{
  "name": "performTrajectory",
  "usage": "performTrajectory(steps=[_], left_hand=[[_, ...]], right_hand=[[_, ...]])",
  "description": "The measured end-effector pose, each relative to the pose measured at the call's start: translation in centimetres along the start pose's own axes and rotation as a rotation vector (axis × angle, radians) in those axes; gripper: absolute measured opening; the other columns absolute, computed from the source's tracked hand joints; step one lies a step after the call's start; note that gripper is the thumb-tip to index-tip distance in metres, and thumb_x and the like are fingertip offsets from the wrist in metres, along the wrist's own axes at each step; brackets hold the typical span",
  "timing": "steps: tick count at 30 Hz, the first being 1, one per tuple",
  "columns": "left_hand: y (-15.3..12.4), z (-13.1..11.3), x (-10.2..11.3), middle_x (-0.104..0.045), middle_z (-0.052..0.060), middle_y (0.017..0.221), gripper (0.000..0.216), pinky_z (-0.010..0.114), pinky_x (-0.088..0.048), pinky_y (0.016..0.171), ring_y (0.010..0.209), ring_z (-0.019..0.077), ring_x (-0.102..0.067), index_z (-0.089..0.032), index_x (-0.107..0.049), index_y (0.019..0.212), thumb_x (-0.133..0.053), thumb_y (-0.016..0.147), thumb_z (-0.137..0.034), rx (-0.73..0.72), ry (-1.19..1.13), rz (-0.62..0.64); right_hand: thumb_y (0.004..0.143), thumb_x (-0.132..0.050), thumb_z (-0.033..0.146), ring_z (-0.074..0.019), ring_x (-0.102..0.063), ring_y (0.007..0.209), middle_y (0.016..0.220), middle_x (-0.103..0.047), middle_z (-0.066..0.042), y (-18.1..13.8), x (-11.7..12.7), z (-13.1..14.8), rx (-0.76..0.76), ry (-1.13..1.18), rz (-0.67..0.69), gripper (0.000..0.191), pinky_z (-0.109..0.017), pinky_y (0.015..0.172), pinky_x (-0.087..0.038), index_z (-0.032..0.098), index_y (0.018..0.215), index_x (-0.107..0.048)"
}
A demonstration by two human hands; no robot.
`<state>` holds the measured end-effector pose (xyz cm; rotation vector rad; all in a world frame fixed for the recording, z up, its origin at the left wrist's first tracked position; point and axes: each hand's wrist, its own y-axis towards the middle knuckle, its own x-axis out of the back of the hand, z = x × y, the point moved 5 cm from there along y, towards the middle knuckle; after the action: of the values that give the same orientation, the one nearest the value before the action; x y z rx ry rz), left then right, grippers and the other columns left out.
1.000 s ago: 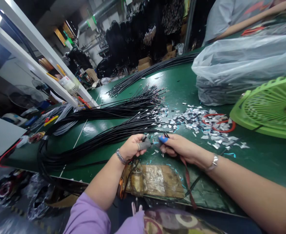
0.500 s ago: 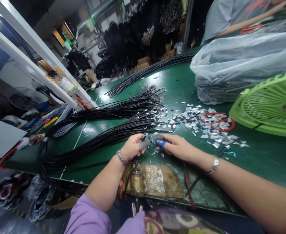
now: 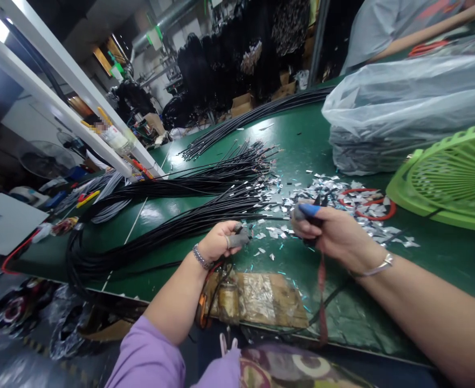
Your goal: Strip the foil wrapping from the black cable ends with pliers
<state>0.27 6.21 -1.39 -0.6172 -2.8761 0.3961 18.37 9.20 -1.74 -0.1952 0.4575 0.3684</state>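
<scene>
My left hand (image 3: 226, 238), with grey covers on thumb and fingertip, pinches the end of a black cable (image 3: 156, 268) that runs off to the left over the bench. Fine wire ends show at its fingertips. My right hand (image 3: 322, 226) is closed round a small dark tool (image 3: 321, 200), largely hidden in the fist; its kind does not show. A red strap (image 3: 322, 302) hangs down below that fist. Blue and grey covers wrap its fingers. Just beyond my left hand lies a bundle of black cables (image 3: 197, 213), ends pointing right.
Silvery foil scraps (image 3: 318, 188) and a red ring (image 3: 383, 207) lie by a green fan (image 3: 455, 178). Behind stands a clear plastic bag (image 3: 407, 108). A taped wooden board (image 3: 261, 299) sits at the bench's front edge. A co-worker's arm (image 3: 427, 37) is at the far right.
My right hand has left my left hand's fingertips, moved right and up, and now grips the dark tool; the red strap has risen with it. My left hand stays put.
</scene>
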Motion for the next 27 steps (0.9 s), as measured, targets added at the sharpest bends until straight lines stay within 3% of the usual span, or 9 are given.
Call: performTrajectory(steps=[2,8,13,18,22,27], left_hand=[[0.1,-0.1,0.2,-0.047,-0.006,0.045,0.049,0.016,-0.025,0.032,0.034,0.0035,-0.037,-0.015,-0.052,0.072,-0.071,0.058,-0.057,-0.024,-0.007,-0.034],[-0.2,-0.9,0.0,-0.053,-0.003,0.051,0.042,0.018,-0.035,0.041,0.042,0.0065,-0.047,-0.014,-0.053,0.072,-0.072,0.061,-0.050,-0.157,0.052,-0.090],[-0.4,-1.5,0.0,-0.055,-0.001,0.055,0.026,0.019,-0.039,0.048,0.048,0.0075,-0.049,-0.013,-0.057,0.070,-0.068,0.069,-0.037,-0.341,0.251,-0.139],[-0.7,-1.7,0.1,-0.060,0.001,0.062,0.016,0.020,-0.042,0.055,0.056,0.0093,-0.052,-0.014,-0.062,0.076,-0.061,0.075,-0.030,-0.480,0.532,-0.206],[-0.7,-1.5,-0.1,-0.061,0.001,0.061,0.020,0.020,-0.042,0.053,0.053,0.0086,-0.052,-0.014,-0.060,0.074,-0.059,0.077,-0.034,-0.413,0.521,-0.138],[-0.3,-0.7,-0.7,-0.060,0.002,0.059,0.036,0.017,-0.036,0.040,0.041,0.0062,-0.049,-0.014,-0.054,0.065,-0.057,0.077,-0.047,-0.079,0.276,0.021]], right_hand=[[0.062,-0.067,0.057,-0.0056,-0.024,0.034,0.035,-0.034,0.006,0.2,0.3,-0.7,-0.066,-0.059,-0.060,0.045,-0.024,0.037,-0.015,0.022,0.047,-0.044],[0.057,-0.076,0.049,-0.0022,-0.027,0.038,0.054,-0.057,0.002,-1.0,-2.7,-3.1,-0.244,-0.160,0.087,0.040,-0.019,0.036,-0.016,0.017,0.065,-0.054],[0.057,-0.077,0.045,-0.0021,-0.026,0.038,0.048,-0.051,0.005,-1.6,-3.8,-3.5,-0.299,-0.111,0.168,0.038,-0.018,0.036,-0.015,0.017,0.067,-0.054],[0.057,-0.078,0.046,-0.0018,-0.025,0.039,0.048,-0.050,0.006,-1.2,-3.5,-3.8,-0.244,-0.088,0.135,0.039,-0.019,0.037,-0.015,0.017,0.064,-0.052],[0.058,-0.076,0.050,-0.0024,-0.027,0.039,0.052,-0.054,0.004,-1.0,-3.4,-3.8,-0.153,-0.127,0.089,0.041,-0.020,0.038,-0.017,0.017,0.066,-0.052],[0.060,-0.074,0.052,-0.0042,-0.026,0.039,0.047,-0.047,0.008,-1.1,-3.6,-3.3,-0.055,-0.220,0.050,0.040,-0.021,0.038,-0.018,0.019,0.068,-0.053]])
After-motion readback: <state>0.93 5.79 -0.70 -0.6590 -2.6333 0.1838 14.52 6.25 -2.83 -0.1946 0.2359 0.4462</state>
